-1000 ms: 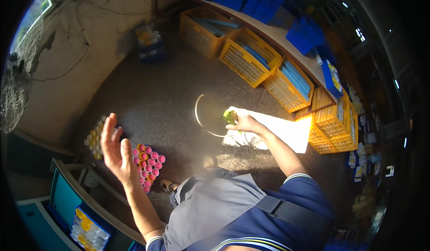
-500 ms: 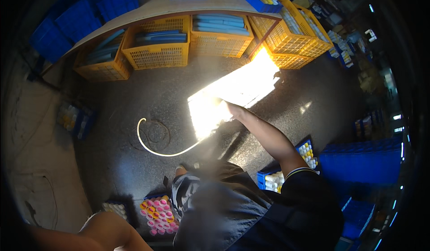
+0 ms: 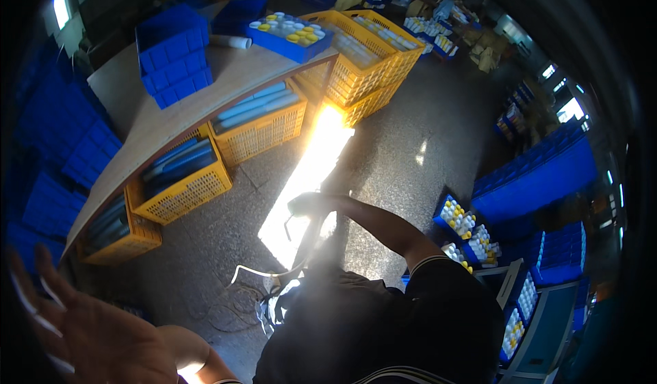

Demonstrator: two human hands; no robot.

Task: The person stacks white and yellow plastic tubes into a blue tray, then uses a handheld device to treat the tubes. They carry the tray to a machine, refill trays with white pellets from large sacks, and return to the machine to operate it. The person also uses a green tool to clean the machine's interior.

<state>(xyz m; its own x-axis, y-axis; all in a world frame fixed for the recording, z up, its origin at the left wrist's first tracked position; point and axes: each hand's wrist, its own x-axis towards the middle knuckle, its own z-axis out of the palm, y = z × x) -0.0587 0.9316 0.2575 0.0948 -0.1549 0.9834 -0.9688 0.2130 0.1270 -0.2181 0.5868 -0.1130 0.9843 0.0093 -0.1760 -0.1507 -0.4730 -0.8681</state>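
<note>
My left hand point(image 3: 102, 336) is raised at the lower left, palm showing and fingers spread, with nothing in it. My right hand point(image 3: 311, 205) is stretched forward over a glaring sunlit patch of floor point(image 3: 291, 185). Its fingers look closed, but glare bleaches them and what they hold cannot be made out. A thin dark hooked shape point(image 3: 287, 230) shows just below it. A pale, thin hose or strip point(image 3: 263, 272) curves over the floor and rises toward my right hand; whether it reaches the fingers is unclear.
Yellow crates point(image 3: 181, 185) of blue tubes stand under a table point(image 3: 144, 131). On it are stacked blue bins point(image 3: 174, 59) and a blue tray point(image 3: 284, 42) of white and yellow caps. More yellow crates point(image 3: 363, 59) are stacked at its end. Blue bins point(image 3: 540, 172) line the right.
The view has turned to the right. My left hand has come up, fingers spread. My right arm still reaches over the bright patch, and the pale strip now lies nearer my body.
</note>
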